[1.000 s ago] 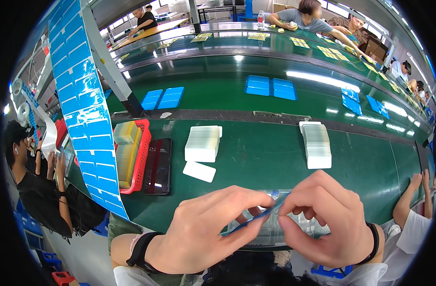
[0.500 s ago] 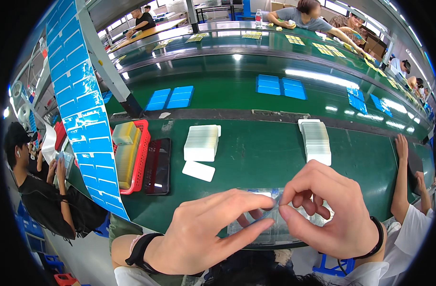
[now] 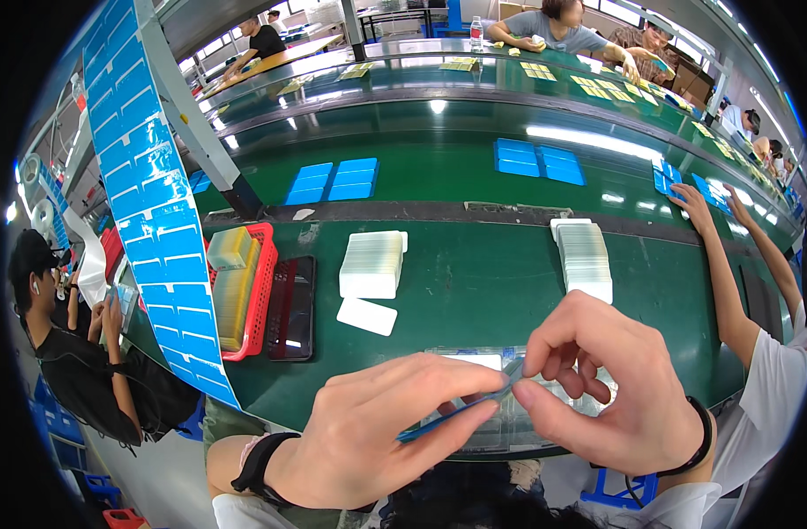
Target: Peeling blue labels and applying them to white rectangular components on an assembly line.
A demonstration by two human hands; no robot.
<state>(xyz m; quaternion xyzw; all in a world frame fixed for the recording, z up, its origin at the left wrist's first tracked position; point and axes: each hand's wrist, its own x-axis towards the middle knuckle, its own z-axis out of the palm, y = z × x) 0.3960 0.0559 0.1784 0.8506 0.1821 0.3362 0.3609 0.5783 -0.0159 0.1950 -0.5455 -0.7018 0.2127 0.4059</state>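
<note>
Close to the table's front edge, my left hand [image 3: 377, 423] pinches a thin blue card-like sheet [image 3: 430, 427] between thumb and fingers, its edge turned toward me. My right hand [image 3: 615, 388] is closed in a pinch at the sheet's upper right end, where a strip of bluish film [image 3: 513, 368] shows between the fingertips. Beneath both hands lies a clear plastic plate [image 3: 513, 432], partly hidden. Beyond them stand two stacks of pale cards, a left stack [image 3: 371, 266] and a right stack [image 3: 583, 261]. One loose white card [image 3: 367, 317] lies before the left stack.
A red basket [image 3: 264, 286] of yellowish cards and a dark phone-like slab [image 3: 292, 309] sit at left, beside a hanging blue sheet strip [image 3: 148, 189]. Blue card sets [image 3: 333, 182] lie on the green conveyor [image 3: 430, 167] beyond. A co-worker's arms [image 3: 729, 273] reach in at right.
The blue sheet in my left hand has tilted into clearer view; my hands barely moved. Blue sets on the conveyor shifted right. The right-hand co-worker's hands moved onto the conveyor's blue cards.
</note>
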